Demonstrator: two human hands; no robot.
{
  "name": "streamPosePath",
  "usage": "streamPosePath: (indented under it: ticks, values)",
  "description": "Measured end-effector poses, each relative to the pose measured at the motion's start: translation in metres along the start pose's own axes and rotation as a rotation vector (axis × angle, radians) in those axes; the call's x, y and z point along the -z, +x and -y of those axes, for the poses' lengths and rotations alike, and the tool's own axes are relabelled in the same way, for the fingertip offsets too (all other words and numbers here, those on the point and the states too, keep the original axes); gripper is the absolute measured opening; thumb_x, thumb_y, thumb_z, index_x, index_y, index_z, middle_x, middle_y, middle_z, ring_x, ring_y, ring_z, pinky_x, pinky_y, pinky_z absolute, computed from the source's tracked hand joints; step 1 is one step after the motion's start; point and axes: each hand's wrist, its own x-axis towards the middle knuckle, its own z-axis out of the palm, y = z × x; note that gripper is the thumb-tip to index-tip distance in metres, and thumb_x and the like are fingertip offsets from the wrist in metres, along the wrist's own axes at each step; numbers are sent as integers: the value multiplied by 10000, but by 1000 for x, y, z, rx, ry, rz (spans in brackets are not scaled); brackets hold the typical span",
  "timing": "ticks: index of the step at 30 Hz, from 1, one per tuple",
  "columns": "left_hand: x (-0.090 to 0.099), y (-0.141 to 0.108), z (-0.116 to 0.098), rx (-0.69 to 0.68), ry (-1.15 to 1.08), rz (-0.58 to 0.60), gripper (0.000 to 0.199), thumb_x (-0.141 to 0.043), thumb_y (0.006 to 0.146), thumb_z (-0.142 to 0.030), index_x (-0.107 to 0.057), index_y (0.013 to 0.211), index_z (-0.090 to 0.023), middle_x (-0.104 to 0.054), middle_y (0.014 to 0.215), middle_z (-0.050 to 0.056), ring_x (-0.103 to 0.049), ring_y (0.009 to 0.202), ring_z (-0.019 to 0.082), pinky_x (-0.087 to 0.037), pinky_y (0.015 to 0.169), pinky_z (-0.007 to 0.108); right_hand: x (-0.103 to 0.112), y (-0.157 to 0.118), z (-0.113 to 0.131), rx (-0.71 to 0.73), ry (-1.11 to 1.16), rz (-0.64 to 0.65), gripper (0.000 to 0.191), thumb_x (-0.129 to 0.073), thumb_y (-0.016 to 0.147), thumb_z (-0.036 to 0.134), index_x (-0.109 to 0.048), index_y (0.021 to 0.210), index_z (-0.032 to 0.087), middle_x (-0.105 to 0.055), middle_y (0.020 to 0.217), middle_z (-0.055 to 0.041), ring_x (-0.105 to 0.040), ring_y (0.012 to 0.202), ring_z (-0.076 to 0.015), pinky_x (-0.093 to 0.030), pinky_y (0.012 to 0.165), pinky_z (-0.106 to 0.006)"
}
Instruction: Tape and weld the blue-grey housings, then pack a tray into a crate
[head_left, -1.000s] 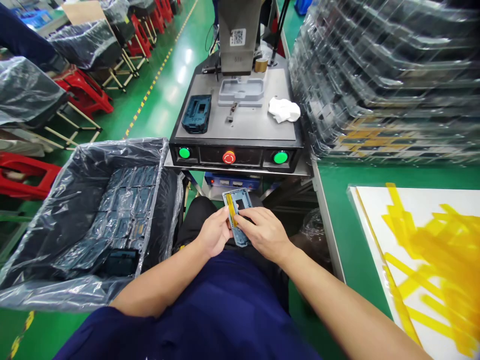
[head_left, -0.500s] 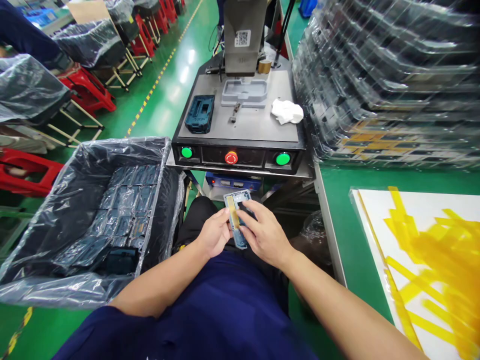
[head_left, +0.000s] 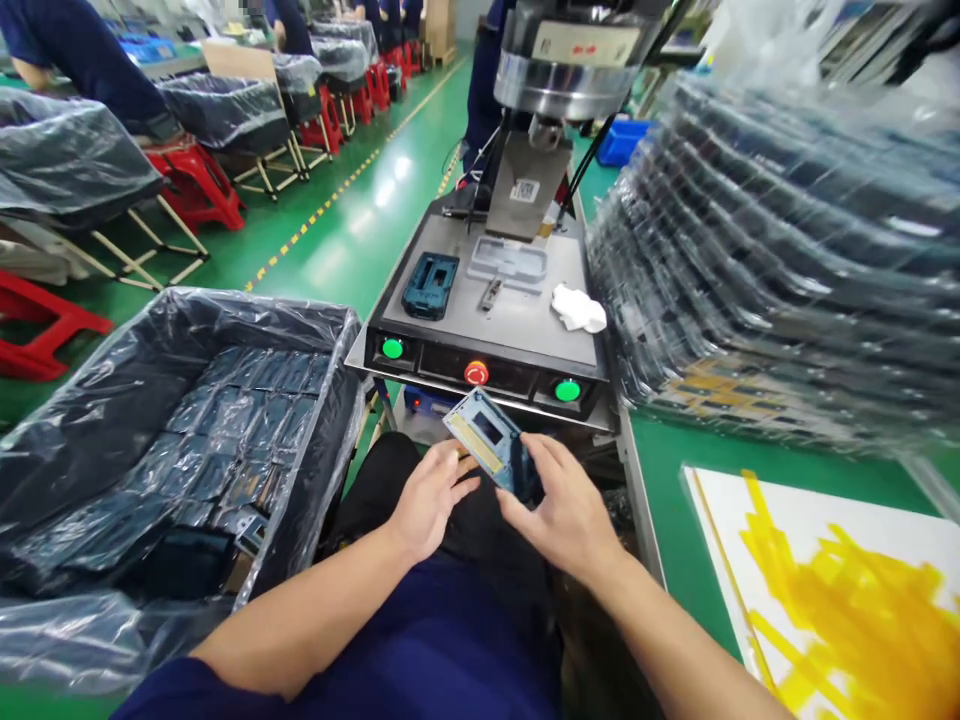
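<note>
A blue-grey plastic housing (head_left: 491, 432) with a rectangular cutout and a yellowish strip along one side is tilted above my lap. My right hand (head_left: 566, 500) grips its right edge between thumb and fingers. At its lower left, my left hand (head_left: 435, 495) has its fingers apart, the fingertips near or touching the housing's edge. In front stands a press with a metal plate (head_left: 510, 325). On that plate lie a dark teal housing (head_left: 430, 285), a pale grey fixture (head_left: 508, 262), a small metal clamp (head_left: 491, 294) and a crumpled white cloth (head_left: 578, 309).
A plastic-lined bin (head_left: 341, 345) of wrapped housings stands at the left. Stacked trays (head_left: 750, 260) rise on the right over a green table (head_left: 667, 480), beside a white board (head_left: 716, 500) with yellow strips. Press buttons include a red one (head_left: 476, 373). People sit far left.
The view has shifted, showing more of the press's upper part. The housing has turned and tilted; my right hand has moved from its face to its right edge. My left hand's fingers have spread.
</note>
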Motion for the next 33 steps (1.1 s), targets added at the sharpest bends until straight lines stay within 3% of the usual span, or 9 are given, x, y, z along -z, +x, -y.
streamPosePath:
  ticks: [4, 7, 11, 15, 20, 24, 29, 33]
  values:
    - [11, 8, -16, -25, 60, -101, 491, -883, 731, -529, -710, 1043, -191, -673, 1267, 103, -669, 1129, 274, -537, 889, 372, 36, 78, -41, -3, -108, -16, 652, -670, 821, 445, -606, 1366, 92, -646, 1350, -201, -640, 1242, -322, -546, 1098, -476]
    - [23, 11, -25, -13, 64, -177, 546, -905, 689, -538, -705, 1051, -181, -694, 1216, 110, -687, 1050, 252, -540, 848, 357, 52, 147, -70, -89, -180, 88, 677, -710, 770, 437, -636, 1364, 119, -642, 1394, -176, -631, 1270, -333, -509, 1132, -465]
    - [40, 13, -36, 0, 55, -268, 585, -923, 660, -526, -696, 1062, -167, -717, 1159, 105, -695, 951, 213, -540, 780, 320, 54, 228, -90, -240, -293, 269, 677, -734, 773, 402, -660, 1373, 97, -655, 1390, -170, -638, 1264, -334, -488, 1136, -407]
    - [59, 18, -44, 3, 28, -360, 630, -942, 634, -506, -696, 1103, -165, -733, 1137, 99, -700, 916, 203, -550, 756, 309, 46, 283, -100, -356, -321, 369, 716, -734, 812, 382, -613, 1450, 78, -645, 1414, -164, -618, 1299, -337, -473, 1145, -403]
    - [76, 28, -50, 5, -9, -451, 578, -921, 692, -439, -694, 1145, -160, -750, 1090, 98, -707, 860, 187, -560, 737, 296, 38, 325, -129, -425, -248, 397, 718, -777, 796, 343, -616, 1459, 118, -704, 1314, -128, -669, 1205, -295, -505, 1096, -382]
    - [81, 36, -56, 24, -5, -481, 545, -906, 723, -386, -686, 1166, -159, -753, 1076, 91, -708, 846, 179, -574, 743, 293, 33, 348, -157, -441, -135, 432, 628, -810, 757, 277, -690, 1348, 98, -755, 1166, -107, -707, 1061, -249, -535, 1027, -341]
    - [84, 44, -59, 51, 25, -515, 477, -865, 783, -340, -684, 1179, -146, -752, 1071, 95, -704, 835, 170, -581, 747, 285, 25, 365, -180, -433, 41, 472, 503, -812, 691, 179, -760, 1187, 109, -780, 1059, -70, -710, 985, -221, -556, 990, -326]
    - [84, 48, -57, 74, 26, -515, 447, -839, 814, -324, -676, 1192, -147, -754, 1078, 96, -704, 834, 168, -582, 742, 279, 22, 367, -185, -445, 149, 523, 446, -823, 694, 205, -771, 1127, 112, -785, 1032, -67, -715, 1004, -227, -558, 1007, -326]
